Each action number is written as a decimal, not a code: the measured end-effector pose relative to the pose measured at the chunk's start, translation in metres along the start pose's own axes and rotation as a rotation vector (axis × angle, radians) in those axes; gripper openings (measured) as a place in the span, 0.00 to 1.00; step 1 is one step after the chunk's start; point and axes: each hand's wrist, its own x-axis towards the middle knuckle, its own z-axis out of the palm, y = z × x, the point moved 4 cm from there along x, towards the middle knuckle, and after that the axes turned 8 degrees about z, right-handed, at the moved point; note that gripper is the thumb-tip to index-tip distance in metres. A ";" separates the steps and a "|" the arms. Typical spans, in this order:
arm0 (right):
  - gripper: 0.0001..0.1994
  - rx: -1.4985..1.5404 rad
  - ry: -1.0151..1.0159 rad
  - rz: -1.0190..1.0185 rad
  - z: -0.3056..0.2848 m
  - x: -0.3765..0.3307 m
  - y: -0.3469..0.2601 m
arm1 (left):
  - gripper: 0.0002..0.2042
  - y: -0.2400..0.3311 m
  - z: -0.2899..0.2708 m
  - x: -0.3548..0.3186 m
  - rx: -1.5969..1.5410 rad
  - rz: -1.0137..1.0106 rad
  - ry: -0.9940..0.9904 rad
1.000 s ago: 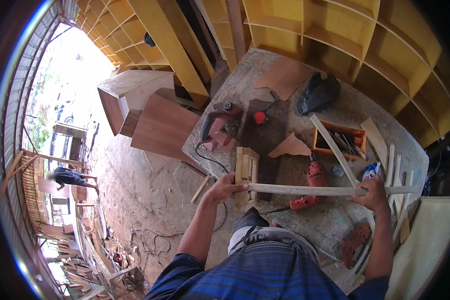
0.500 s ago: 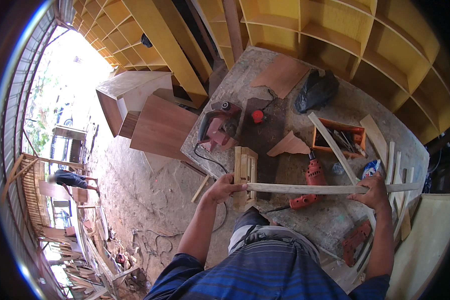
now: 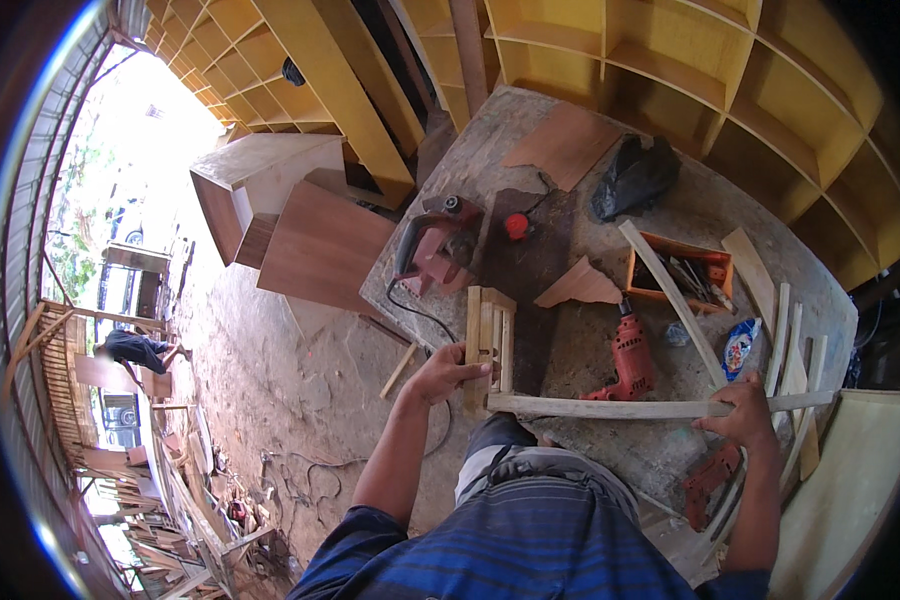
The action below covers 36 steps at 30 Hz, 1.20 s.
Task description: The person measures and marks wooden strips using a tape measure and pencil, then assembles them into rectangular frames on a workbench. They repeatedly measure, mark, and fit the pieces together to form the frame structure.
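Note:
A long thin wooden strip (image 3: 620, 407) lies crosswise over the near edge of the workbench (image 3: 570, 200). My right hand (image 3: 740, 412) grips it near its right end. My left hand (image 3: 448, 372) rests at its left end, fingers on a small stack of short wooden slats (image 3: 490, 335) standing together on the bench edge. A red electric drill (image 3: 630, 355) lies just beyond the strip, between my hands.
A circular saw (image 3: 435, 245), a triangular plywood offcut (image 3: 580, 285), an orange tray of tools (image 3: 682, 275), a black bag (image 3: 635, 175) and loose slats (image 3: 785, 345) crowd the bench. Yellow shelving (image 3: 670, 50) stands behind. Brown cabinets (image 3: 300, 220) sit left. A distant person (image 3: 135, 350) bends over.
Both hands hold nearly the same places on the strip; the view has shifted slightly, and nothing else on the bench has moved.

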 end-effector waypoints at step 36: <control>0.24 -0.036 0.077 -0.039 0.004 -0.017 0.002 | 0.39 -0.013 0.020 -0.035 0.116 0.041 -0.125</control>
